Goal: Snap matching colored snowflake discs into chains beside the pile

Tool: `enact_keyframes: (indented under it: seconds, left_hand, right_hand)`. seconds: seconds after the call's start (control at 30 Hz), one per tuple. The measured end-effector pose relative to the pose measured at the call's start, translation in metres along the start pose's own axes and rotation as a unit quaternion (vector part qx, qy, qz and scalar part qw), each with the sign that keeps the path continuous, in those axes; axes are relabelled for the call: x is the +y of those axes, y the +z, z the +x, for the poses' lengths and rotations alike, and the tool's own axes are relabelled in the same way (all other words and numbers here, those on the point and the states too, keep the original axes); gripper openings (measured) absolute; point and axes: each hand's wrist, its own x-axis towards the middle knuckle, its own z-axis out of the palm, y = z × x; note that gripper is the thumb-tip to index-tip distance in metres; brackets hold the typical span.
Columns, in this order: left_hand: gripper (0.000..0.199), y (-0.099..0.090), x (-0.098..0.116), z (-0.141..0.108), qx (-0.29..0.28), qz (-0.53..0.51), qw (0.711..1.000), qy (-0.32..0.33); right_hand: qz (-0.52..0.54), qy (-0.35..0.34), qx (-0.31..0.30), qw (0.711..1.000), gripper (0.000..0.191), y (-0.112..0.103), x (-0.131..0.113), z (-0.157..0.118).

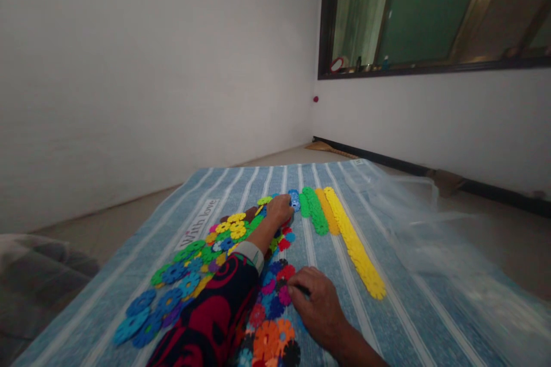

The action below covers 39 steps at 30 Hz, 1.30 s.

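My left hand (pixel 280 210) reaches forward over the far end of a pile of coloured plastic flower-shaped discs (pixel 236 230). Its fingers are curled down, right beside a short row of blue discs (pixel 294 199); the fingertips are hidden behind the hand. My right hand (pixel 317 305) is nearer to me, at the right edge of the pile, next to a magenta disc (pixel 284 296). The thumb and fingers there are drawn together, with a dark spot between them that I cannot make out. Right of the blue discs lie overlapping rows of green (pixel 316 212), orange (pixel 330 213) and long yellow discs (pixel 356 243).
A blue cloth with white stripes (pixel 404 304) lies under everything. Clear plastic, box-like and hazy (pixel 413 192), stands along its right side. A white wall (pixel 150 57) rises behind, with a window (pixel 430 11) at upper right. A greyish sheer shape (pixel 38 281) sits at far left.
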Motion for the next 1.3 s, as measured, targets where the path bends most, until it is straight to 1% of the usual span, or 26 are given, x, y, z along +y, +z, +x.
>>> enact_keyframes:
  seconds: [0.17, 0.33, 0.43, 0.57, 0.7, 0.87, 0.93, 1.0, 1.07, 1.17, 1.3]
  left_hand:
    - [0.025, -0.008, -0.002, -0.007, 0.001, 0.006, 1.0, 0.005]
    - [0.024, -0.021, -0.015, -0.028, 0.005, 0.01, 1.0, 0.01]
    - [0.022, -0.033, -0.029, -0.05, 0.004, 0.008, 1.0, 0.019]
    - [0.021, -0.047, -0.047, -0.085, 0.003, 0.007, 1.0, 0.026]
    - [0.02, -0.055, -0.063, -0.121, 0.016, -0.012, 1.0, 0.022]
    - [0.019, -0.053, -0.087, -0.163, 0.049, -0.063, 0.997, 0.02]
    - [0.019, -0.05, -0.096, -0.175, 0.067, -0.072, 0.995, 0.02]
    - [0.017, -0.047, -0.102, -0.183, 0.084, -0.076, 0.993, 0.04]
    - [0.016, -0.042, -0.103, -0.187, 0.093, -0.076, 0.99, 0.074]
    - [0.016, -0.035, -0.097, -0.187, 0.095, -0.068, 0.986, 0.119]
    - [0.016, -0.028, -0.088, -0.188, 0.095, -0.051, 0.984, 0.143]
  right_hand:
    - [-0.001, -0.003, -0.004, 1.0, 0.016, 0.0, 0.001, 0.0]
    - [-0.005, 0.005, -0.011, 1.0, 0.014, -0.003, 0.0, 0.001]
    - [0.006, 0.016, -0.021, 1.0, 0.015, -0.005, -0.001, 0.001]
    - [0.033, 0.031, -0.023, 0.999, 0.019, -0.009, -0.002, 0.001]
    - [0.056, 0.044, -0.015, 0.997, 0.02, -0.011, -0.002, 0.0]
    - [0.071, 0.058, -0.013, 0.996, 0.021, -0.012, -0.001, -0.001]
    - [0.074, 0.064, -0.015, 0.995, 0.021, -0.012, 0.0, -0.001]
    - [0.074, 0.067, -0.02, 0.995, 0.022, -0.012, 0.0, -0.001]
    - [0.07, 0.063, -0.023, 0.995, 0.022, -0.013, 0.0, -0.002]
    - [0.066, 0.056, -0.027, 0.996, 0.022, -0.014, 0.0, -0.002]
    - [0.064, 0.056, -0.034, 0.996, 0.021, -0.015, 0.001, -0.003]
